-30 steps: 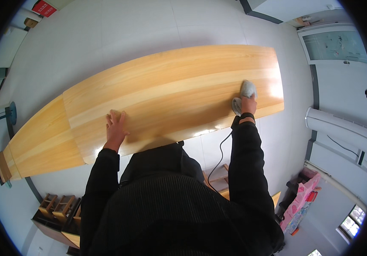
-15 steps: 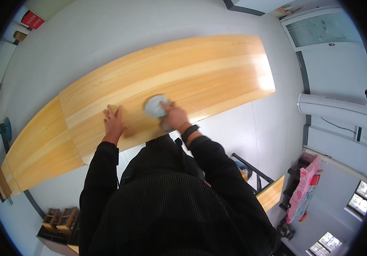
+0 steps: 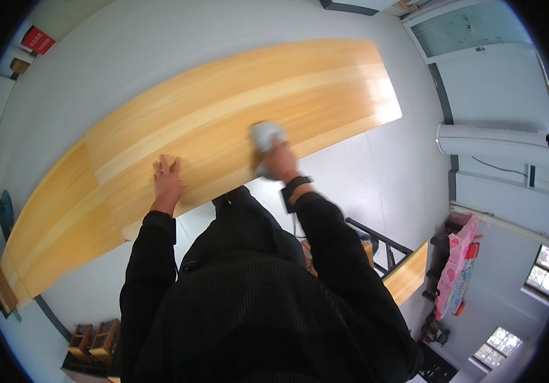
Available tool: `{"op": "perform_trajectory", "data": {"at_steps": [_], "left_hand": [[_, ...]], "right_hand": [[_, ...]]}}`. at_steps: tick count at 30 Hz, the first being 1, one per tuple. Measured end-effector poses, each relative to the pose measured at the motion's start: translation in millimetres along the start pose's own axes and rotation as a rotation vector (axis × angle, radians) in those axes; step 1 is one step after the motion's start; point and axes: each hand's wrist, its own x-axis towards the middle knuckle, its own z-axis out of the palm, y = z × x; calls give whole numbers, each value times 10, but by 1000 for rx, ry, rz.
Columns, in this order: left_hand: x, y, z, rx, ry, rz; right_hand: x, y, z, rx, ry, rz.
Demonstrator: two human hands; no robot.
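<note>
A long pale wooden tabletop [image 3: 236, 83] with a curved far edge stretches across the view, meeting a tapered wooden section [image 3: 51, 223] at the left. My left hand [image 3: 167, 182] rests open on the near part of the board, fingers spread. Right of it, my right hand [image 3: 282, 159] grips a light grey cloth [image 3: 265, 134] against the wood, near the board's lower edge; both are smeared by motion. A black band circles my right wrist, and a thin cable hangs below that arm.
Wooden stools [image 3: 102, 338] stand lower left, a blue fan [image 3: 3, 210] at the left. At the right are a black frame [image 3: 376, 236], another wooden board [image 3: 408, 274], a pink-covered object [image 3: 453, 255] by the wall and a white cylindrical unit [image 3: 485, 140]. A red box [image 3: 38, 39] sits upper left.
My right hand and cloth swept left from the board's right part to the middle, then slightly back rightward. My left hand stayed spread on the board. The view has shifted slightly.
</note>
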Motion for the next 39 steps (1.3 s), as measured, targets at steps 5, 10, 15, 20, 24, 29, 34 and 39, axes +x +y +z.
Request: {"op": "perform_trajectory", "data": {"at_steps": [5, 10, 15, 20, 24, 29, 34, 39], "left_hand": [[33, -37, 92, -53, 22, 11], [39, -59, 153, -47, 76, 18], [59, -6, 75, -58, 33, 4], [132, 214, 194, -24, 106, -9], [133, 577, 258, -118, 190, 28], [149, 1595, 20, -147, 146, -45], [237, 2159, 64, -131, 90, 18], [313, 2392, 48, 18, 30, -49]], "right_hand": [[-851, -804, 315, -20, -297, -473], [-743, -548, 78, -99, -283, -523], [-481, 131, -460, -82, -225, -202], [-28, 1166, -957, -73, -68, 75], [409, 1807, -1455, -75, -21, 242], [1057, 2612, -1840, -139, 79, 348], [1717, 2764, -2138, 46, 127, 514], [1868, 1829, -1810, 116, 90, 220]]}}
